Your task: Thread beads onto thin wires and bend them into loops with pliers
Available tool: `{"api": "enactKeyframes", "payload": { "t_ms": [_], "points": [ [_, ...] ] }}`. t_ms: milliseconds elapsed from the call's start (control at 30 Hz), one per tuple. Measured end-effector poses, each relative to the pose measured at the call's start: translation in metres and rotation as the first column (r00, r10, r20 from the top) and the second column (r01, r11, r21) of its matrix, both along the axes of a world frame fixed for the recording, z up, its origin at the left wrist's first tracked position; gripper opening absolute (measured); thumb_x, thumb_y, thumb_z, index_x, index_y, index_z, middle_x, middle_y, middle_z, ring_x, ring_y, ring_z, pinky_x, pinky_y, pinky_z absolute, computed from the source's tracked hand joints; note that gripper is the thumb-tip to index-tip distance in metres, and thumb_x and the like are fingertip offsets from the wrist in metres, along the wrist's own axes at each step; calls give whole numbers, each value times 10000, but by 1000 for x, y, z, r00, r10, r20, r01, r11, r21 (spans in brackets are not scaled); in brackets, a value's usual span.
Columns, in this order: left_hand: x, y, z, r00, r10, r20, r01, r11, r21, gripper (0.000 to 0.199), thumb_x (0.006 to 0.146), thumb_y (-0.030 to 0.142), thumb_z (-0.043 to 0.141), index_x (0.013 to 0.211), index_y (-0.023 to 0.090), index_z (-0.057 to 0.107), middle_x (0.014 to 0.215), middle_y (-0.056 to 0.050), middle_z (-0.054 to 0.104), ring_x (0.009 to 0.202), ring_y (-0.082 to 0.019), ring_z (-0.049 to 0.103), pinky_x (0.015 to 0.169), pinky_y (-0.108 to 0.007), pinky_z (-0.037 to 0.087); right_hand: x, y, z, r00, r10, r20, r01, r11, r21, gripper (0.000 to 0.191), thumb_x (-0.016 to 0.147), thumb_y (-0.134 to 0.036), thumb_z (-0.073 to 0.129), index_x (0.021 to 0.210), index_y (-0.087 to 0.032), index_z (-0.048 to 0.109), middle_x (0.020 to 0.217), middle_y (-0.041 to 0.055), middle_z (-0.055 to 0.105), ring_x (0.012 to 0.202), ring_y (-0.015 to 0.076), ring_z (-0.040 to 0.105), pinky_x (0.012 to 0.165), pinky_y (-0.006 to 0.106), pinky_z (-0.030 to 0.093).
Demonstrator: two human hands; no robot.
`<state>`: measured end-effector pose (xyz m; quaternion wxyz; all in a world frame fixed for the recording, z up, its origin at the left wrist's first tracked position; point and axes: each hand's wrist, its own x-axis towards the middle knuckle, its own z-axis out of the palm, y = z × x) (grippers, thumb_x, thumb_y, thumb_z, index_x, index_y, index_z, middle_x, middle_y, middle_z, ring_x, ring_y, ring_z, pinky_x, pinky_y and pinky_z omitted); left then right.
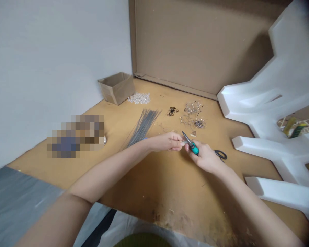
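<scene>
Wall (pixel 54 51): plain, pale blue-grey, filling the upper left.
Back panel (pixel 195 51): brown cardboard, upright at the table's far side, a folded strip along its foot.
Table (pixel 170 192): tan top, dark stains and scuffs towards the near edge.
White moulded panel (pixel 260 92): right side, 3 blunt prongs pointing inward.
Floor (pixel 28 192): grey, lower left.
Light: soft, with a shadow darkening the back panel's right.
</scene>
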<state>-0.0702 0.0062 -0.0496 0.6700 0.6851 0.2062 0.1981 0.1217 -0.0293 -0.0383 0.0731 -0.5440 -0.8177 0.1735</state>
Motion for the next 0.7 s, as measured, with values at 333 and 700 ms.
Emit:
{"api": "enactKeyframes", "payload": {
  "t_ms": [333,700],
  "points": [
    [-4,-1,10,999,-32,-33,34,997,65,251,842,307,393,859,107,543,575,52,346,516,-67,290,518,-203,241,2,0,7,968,88,-234,-135,972,-194,118,780,-293,443,795,-195,508,696,-36,515,626,117,471,598,210,374],
    [0,-3,9,996,48,-80,-46,998,35,231,832,267,400,820,98,556,540,58,339,495,-60,290,507,-189,240,-4,-8,-1,973,-142,179,130,988,80,146,756,-272,431,797,-203,554,695,32,625,617,177,570,554,241,343]
  ]
}}
